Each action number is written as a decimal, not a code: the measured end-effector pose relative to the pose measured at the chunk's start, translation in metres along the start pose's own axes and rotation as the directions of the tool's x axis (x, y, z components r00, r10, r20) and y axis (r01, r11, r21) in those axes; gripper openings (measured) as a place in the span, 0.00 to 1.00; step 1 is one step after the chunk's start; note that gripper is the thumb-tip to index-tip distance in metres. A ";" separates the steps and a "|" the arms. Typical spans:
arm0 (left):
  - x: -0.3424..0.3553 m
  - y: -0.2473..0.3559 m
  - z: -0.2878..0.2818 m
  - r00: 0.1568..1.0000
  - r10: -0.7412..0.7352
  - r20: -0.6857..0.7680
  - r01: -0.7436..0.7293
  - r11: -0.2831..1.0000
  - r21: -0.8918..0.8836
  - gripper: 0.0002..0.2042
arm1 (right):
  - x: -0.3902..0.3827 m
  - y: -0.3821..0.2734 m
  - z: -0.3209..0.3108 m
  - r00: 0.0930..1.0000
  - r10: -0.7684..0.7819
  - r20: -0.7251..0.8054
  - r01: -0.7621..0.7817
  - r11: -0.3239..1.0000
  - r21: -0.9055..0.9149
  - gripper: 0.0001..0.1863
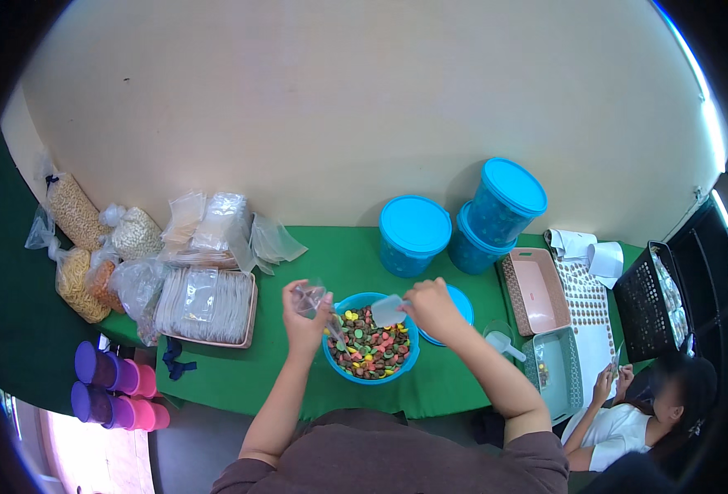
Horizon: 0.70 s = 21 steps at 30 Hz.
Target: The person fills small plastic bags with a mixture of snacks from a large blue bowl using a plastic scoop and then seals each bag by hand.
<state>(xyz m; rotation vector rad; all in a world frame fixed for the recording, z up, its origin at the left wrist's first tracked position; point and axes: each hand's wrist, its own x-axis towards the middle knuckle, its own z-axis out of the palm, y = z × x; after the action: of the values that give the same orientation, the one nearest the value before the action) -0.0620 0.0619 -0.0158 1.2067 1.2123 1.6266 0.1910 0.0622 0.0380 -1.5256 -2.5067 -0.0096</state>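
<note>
A round blue tub stands in front of me, filled with small coloured pieces, brown, pink, yellow and green, that look like candies. At the tub's left rim, my left hand is closed on a clear plastic bag. Part of the bag hangs over the tub; how much is in it I cannot make out. My right hand grips a whitish translucent scoop by its handle, above the tub's far right side. The scoop is tilted toward the bag and apart from it.
Lidded blue buckets stand by the wall, and a blue lid lies behind my right forearm. Packed plastic sleeves and filled bags sit left. Baskets, another scoop and a sticker sheet lie right, near a seated person.
</note>
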 end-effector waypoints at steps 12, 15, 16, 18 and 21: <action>-0.004 0.029 -0.022 0.987 0.155 0.027 -0.157 0.985 0.077 0.28 | -0.027 -0.018 0.113 0.996 0.067 0.063 -0.084 0.937 0.340 0.09; -0.006 0.035 -0.022 0.986 0.164 0.041 -0.168 0.978 0.123 0.28 | -0.030 -0.013 0.105 0.982 0.107 0.154 -0.172 0.842 0.511 0.10; -0.007 0.035 -0.023 0.988 0.144 0.060 -0.152 0.974 0.165 0.28 | -0.030 -0.012 0.103 0.982 0.122 0.147 -0.181 0.843 0.506 0.11; -0.008 0.036 -0.024 0.989 0.124 0.077 -0.137 0.969 0.207 0.28 | -0.030 -0.009 0.095 0.981 0.137 0.140 -0.190 0.845 0.500 0.13; -0.011 0.036 -0.020 0.982 0.092 0.166 -0.141 0.939 0.312 0.29 | -0.028 0.000 0.070 0.926 0.258 0.274 -0.377 0.627 0.682 0.15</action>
<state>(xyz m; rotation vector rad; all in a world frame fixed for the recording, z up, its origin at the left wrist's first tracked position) -0.0798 0.0372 0.0144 1.6033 1.3686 1.4256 0.1910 0.0455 -0.0353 -1.5774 -1.8712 1.0685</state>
